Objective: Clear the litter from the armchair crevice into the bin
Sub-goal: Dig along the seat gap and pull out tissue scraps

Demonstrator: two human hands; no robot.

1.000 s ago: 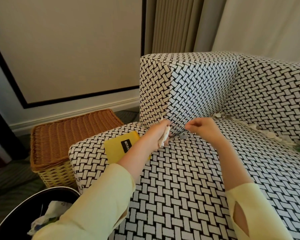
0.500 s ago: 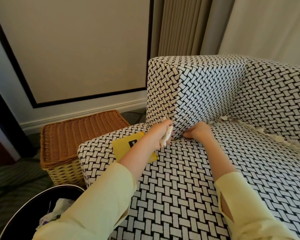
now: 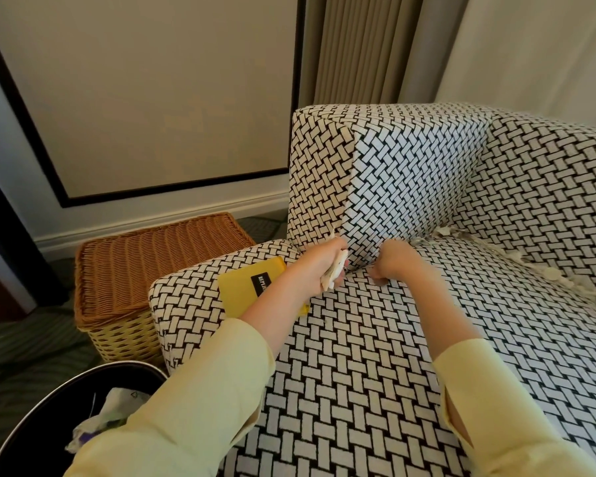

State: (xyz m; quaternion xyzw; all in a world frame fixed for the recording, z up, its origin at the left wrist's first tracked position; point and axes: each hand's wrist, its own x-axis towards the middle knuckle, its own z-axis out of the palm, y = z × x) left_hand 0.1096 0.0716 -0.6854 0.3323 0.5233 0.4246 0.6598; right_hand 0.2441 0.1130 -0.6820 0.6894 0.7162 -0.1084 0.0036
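1. Head view: the litter (image 3: 443, 233) wedged in the armchair crevice looks like torn paper or tissue. Judge it light, limp and easy to tear, so it should need no force, only a careful pinch.
2. Take each scrap where it stands proud of the seam between the seat cushion (image 3: 358, 373) and the armrest (image 3: 410, 173). Draw it up and out along the seam rather than dragging it sideways, which may shred it or push it deeper.
3. The scraps are cream-white, ragged and crumpled. They lie in a broken line along the crevice from the armrest back toward the right edge of the frame, and are hard to pick out against the black-and-white woven fabric.
4. Your left hand (image 3: 319, 266) is closed round a small bunch of collected scraps (image 3: 336, 275) at the armrest's front corner. Your right hand (image 3: 393, 261) is curled, knuckles up, at the seam just beside it. You cannot tell from here whether its fingers pinch anything.
5. The black bin (image 3: 59, 390) waits at lower left, well apart from both hands, with crumpled wrappers (image 3: 114, 407) already inside. A yellow packet (image 3: 252, 287) lies on the cushion, partly under your left forearm, and a wicker basket (image 3: 152, 270) stands beyond it.
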